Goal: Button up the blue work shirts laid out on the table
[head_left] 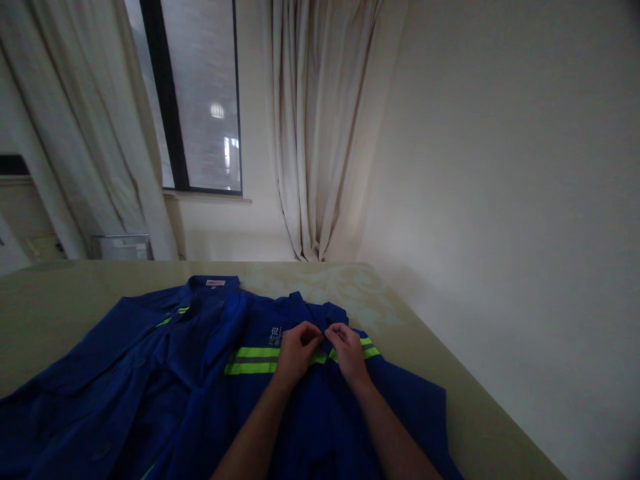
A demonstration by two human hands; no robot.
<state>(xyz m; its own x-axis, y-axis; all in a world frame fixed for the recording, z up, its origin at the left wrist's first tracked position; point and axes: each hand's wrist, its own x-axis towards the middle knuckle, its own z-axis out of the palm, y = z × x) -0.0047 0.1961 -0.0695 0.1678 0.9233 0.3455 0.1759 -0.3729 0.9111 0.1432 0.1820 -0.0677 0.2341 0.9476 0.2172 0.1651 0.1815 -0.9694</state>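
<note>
A blue work jacket (240,393) with yellow-green reflective stripes (253,360) lies spread on a pale bed (350,287). Both my hands rest on its chest, close together at the front opening. My left hand (296,352) is closed, its fingers pinching the cloth at the stripe. My right hand (347,350) is closed too, pinching the facing edge of cloth. The fingertips nearly meet. The collar with a small label (215,283) lies further back on the left.
The bed fills the lower view, with its right edge near a plain wall (500,200). Behind it hang light curtains (315,133) around a dark-framed window (200,100). A pale box-like unit (123,247) stands at the back left.
</note>
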